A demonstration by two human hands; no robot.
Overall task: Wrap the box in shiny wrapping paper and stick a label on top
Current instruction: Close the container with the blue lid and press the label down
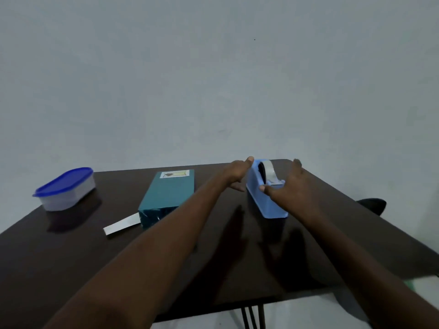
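Head view. Plain pale grey wall behind; dark brown glossy tabletop (71,257) on thin black metal legs, faint reflections of the arms on its surface.

Containers: oval translucent tub with a blue lid (64,189), well left of the box, lid on; contents cannot be made out through the cloudy wall.

Box (167,198) lies flat near mid-tabletop, long axis running away from the camera, wrapped in shiny teal paper with a folded, creased near end. Label (175,174), a small pale rectangle with a dark printed figure, sits on the box's top face at its far end. White paper strip (121,225) lies flat, touching the box's near left corner.

Tape dispenser (266,193), light blue plastic, blocky wedge shape, stands right of the box; roll of clear or silvery tape on it.

Left hand (235,174), fingers straight and spread, reaches past the box's right side to the dispenser's far left edge; forearm crosses the box's near right corner. Right hand (288,186), fingers loosely spread, rests over the dispenser's right side, thumb at the cutter end. Neither pinches anything.
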